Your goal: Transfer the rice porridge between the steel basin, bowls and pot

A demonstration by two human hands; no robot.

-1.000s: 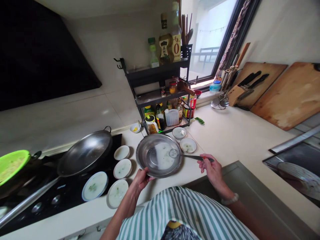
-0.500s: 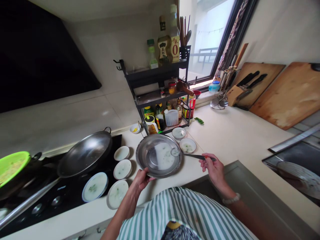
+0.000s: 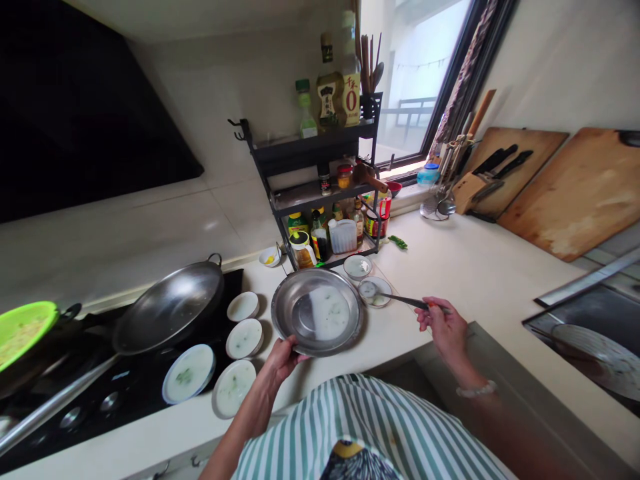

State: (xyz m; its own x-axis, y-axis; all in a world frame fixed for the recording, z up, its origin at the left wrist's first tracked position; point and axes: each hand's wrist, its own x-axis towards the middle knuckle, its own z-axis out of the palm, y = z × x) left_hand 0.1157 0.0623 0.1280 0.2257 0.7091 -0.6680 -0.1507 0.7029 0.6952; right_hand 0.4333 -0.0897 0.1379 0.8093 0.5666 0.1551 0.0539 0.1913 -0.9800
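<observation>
Left hand (image 3: 283,360) grips the metal basin (image 3: 300,315) at its near rim. Right hand (image 3: 445,328) grips the ladle (image 3: 400,299) by its handle, head at a small bowl (image 3: 377,306) beside the basin.

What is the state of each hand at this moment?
Left hand: closed, holding the metal basin by its near rim.
Right hand: closed, holding the ladle by its handle.

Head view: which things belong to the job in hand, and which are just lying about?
Likely part of the job:
metal basin, in the left hand
ladle, in the right hand
bowls of pale liquid

Apparently just lying about:
wok
knife block
chopping boards
green sprig
</observation>
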